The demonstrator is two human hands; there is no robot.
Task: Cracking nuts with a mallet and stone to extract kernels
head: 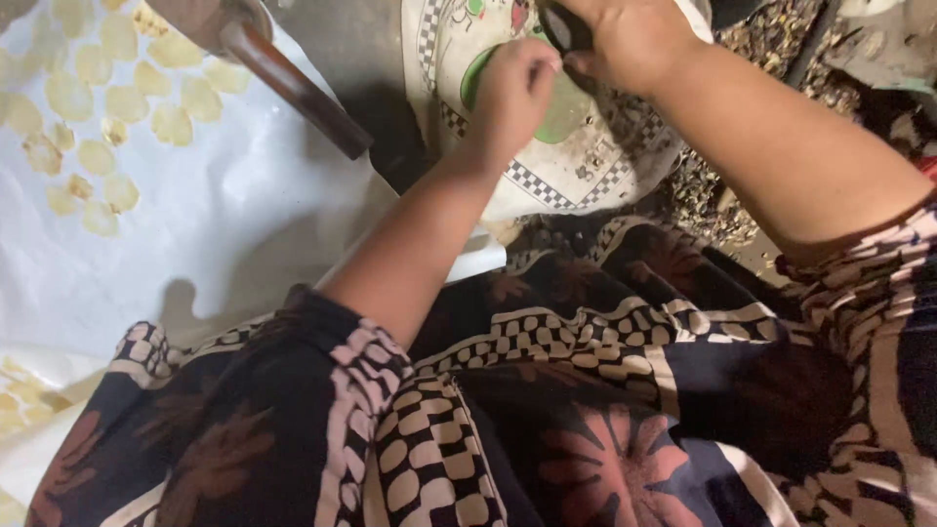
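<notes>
The left hand (512, 93) is curled closed, its fingertips pinched against the edge of a pale green disc (566, 107) that lies on a round patterned board (556, 176). The right hand (630, 39) is closed around a dark handle (564, 27) of some tool, held just above the same disc and touching or almost touching the left hand's fingertips; what the tool ends in is hidden between the two hands. The disc sits near the middle of the board, half covered by the left hand, and I cannot tell whether it is a loose piece or part of the board's print. The board is white with a black-and-white chequered ring and small coloured drawings, and it rests in front of the person's knees on the ground.

Both forearms reach forward from short sleeves of a dark garment (547, 390) printed with brown flowers and pale chequered bands, which fills the lower half of the view. To the right of the board lies a patch of small mixed scraps (742, 39) on the ground. To the left a white sheet (195, 215) is spread out, with many thin pale yellow slices (98, 98) laid singly on it, well apart from the hands. A brown wooden handle (293, 88) runs slantwise over the sheet's upper edge, near the board
</notes>
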